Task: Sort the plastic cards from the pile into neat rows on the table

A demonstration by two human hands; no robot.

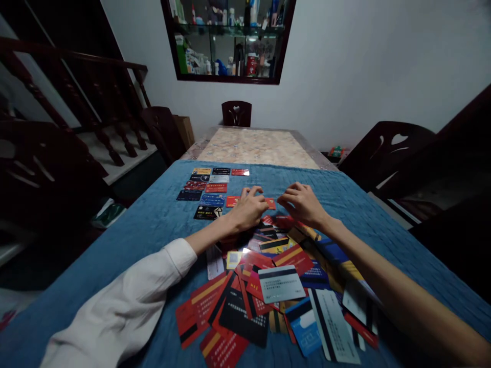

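My left hand [248, 208] is over the middle of the blue cloth, fingers bent, its fingertips on a red card [270, 204]. That card's left part is hidden behind the fingers. Just right of it is my right hand [303, 204], its fingers curved and slightly apart, with nothing visible in them. Another red card [231, 202] shows left of my left hand. Below both hands spreads a loose, overlapping pile of cards with a silver card [282, 283], a black card [244, 318] and a blue card [304, 327] among them.
At the left, several cards lie face up in rough rows, including a blue card [213, 200] and a black card [207, 212]. The blue cloth [146, 230] covers the near table; a patterned tabletop [253, 145] shows beyond. Chairs stand around, one chair [237, 113] at the far end.
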